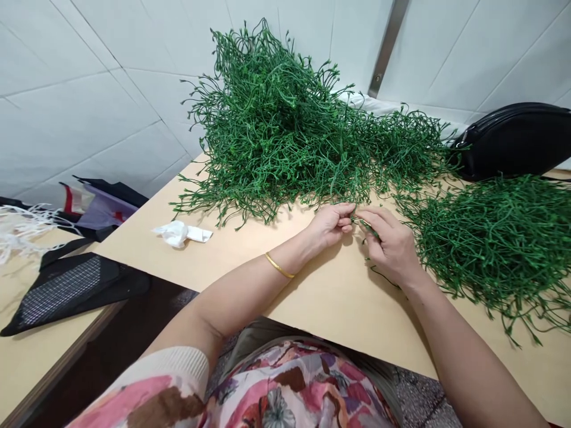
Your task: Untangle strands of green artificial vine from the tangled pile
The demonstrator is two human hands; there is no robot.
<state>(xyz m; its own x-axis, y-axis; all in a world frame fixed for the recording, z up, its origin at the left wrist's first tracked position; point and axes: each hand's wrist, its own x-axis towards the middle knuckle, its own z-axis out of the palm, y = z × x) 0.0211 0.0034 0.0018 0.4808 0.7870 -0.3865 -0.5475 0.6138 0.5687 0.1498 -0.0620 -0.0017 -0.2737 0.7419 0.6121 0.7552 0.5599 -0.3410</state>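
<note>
My left hand (332, 224) is closed in a pinch at the front edge of a big heap of green artificial plant stems (276, 131). Close against its fingertips, my right hand (390, 241) is curled round a green plastic stem (371, 228), part of which shows between thumb and fingers. Thin stem ends hang below the right palm. What lies exactly between the left fingertips is mostly hidden. A second pile of green stems (499, 244) spreads to the right of my right hand.
A black bag (520, 139) stands at the back right by the tiled wall (134, 35). Crumpled white tissue (177, 233) lies on the wooden table (250, 276) at left. Beyond a gap, another table holds a black mesh pouch (66, 288) and white strands (27, 229).
</note>
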